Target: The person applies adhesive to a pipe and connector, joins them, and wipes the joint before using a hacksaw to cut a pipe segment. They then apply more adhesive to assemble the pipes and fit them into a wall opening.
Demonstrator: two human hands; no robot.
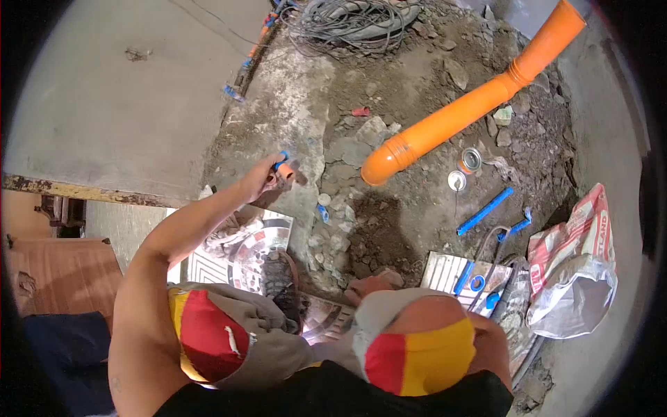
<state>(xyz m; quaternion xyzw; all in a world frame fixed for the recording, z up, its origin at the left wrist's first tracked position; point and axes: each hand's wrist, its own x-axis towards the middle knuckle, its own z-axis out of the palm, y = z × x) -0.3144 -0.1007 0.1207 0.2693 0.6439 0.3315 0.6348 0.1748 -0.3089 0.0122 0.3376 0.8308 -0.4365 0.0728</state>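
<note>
My left hand (261,178) is stretched forward over the pale strip of ground. Its fingers are closed around a small pipe fitting (285,170) with a round orange end and a blue part on top. My right hand (365,285) is low in front of my right knee, close to the dirt. The knee covers part of it, and how its fingers are set is not clear. An orange drain pipe (445,118) with a bend lies across the soil ahead. Beside it stand an open can (470,160) and a round lid with an applicator (456,181).
Blue pipe pieces (485,210) lie at right, near a tile (445,271) holding blue fittings. A torn cement bag (577,278) leans by the right wall. Coiled cable (354,24) and rubble lie at the far end. A concrete slab (125,104) spans the left.
</note>
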